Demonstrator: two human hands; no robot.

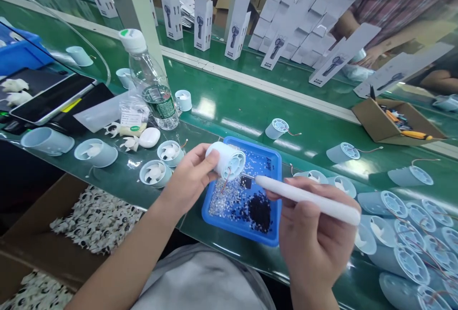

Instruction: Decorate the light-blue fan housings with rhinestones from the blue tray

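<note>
My left hand (191,179) is closed around a light blue fan housing (226,160), its spoked end turned to the right and a thin wire hanging from it. Between the fingers of my right hand (315,233) lies a white pen-shaped tool (307,198). Its thin metal tip points at the housing's spoked end; whether they touch I cannot tell. Below both hands is a blue tray (211,212) holding many tiny clear pieces (223,200) and a pile of tiny black pieces (260,212).
More fan housings (408,262) crowd the right side. A plastic bottle (152,81) and several housings with white fan blades (155,173) stand at left. A cardboard box of fan blades (96,219) sits lower left, a tool box (390,119) far right. A person (390,19) works opposite.
</note>
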